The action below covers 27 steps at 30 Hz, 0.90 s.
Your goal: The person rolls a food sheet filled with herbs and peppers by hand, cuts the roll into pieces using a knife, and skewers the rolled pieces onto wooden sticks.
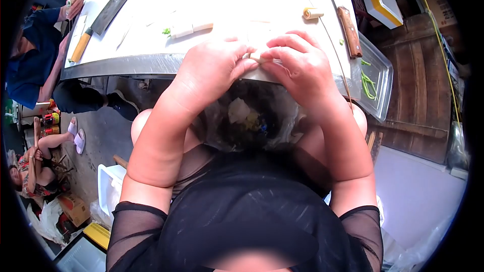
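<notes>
My left hand (212, 65) and my right hand (297, 63) meet at the near edge of the white table (151, 35). Between their fingertips is a small pale roll (256, 57), pinched from both sides and partly covered by the fingers. Beyond my left hand lies a pale rolled piece (191, 29) with a green leaf at its left end. Another small roll (313, 13) sits past my right hand, close to a thin stick. Farther right is a wooden-handled tool (349, 30).
A cleaver (108, 17) lies at the table's left. A metal tray (379, 78) with green stalks stands at the right. Below my hands is a lined bin (252, 121). One person (38, 55) is at the left edge, another (38, 171) sits lower left.
</notes>
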Each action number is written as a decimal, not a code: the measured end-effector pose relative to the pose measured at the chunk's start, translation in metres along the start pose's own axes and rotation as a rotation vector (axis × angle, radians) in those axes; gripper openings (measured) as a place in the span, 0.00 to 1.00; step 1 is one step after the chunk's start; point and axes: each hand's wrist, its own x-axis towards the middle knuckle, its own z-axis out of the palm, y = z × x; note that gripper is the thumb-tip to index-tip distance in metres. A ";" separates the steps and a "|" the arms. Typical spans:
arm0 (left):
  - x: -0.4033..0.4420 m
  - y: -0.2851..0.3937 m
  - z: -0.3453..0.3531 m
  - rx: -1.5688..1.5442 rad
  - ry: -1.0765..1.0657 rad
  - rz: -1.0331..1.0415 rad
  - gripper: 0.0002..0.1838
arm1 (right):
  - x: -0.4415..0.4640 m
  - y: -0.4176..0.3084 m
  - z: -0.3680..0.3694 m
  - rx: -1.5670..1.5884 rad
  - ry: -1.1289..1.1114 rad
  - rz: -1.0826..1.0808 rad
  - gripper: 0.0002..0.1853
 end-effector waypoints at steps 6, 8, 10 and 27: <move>-0.004 0.007 -0.005 -0.018 0.000 0.036 0.12 | -0.005 -0.003 -0.005 0.187 -0.078 0.097 0.06; -0.004 0.009 -0.004 -0.029 0.025 0.025 0.12 | -0.006 -0.002 -0.004 0.212 -0.069 0.133 0.08; -0.006 0.009 -0.002 -0.044 0.041 0.010 0.11 | -0.008 -0.004 -0.004 0.230 -0.085 0.176 0.11; -0.001 0.005 0.002 0.026 -0.043 0.048 0.08 | -0.008 0.002 -0.005 0.267 -0.195 0.217 0.09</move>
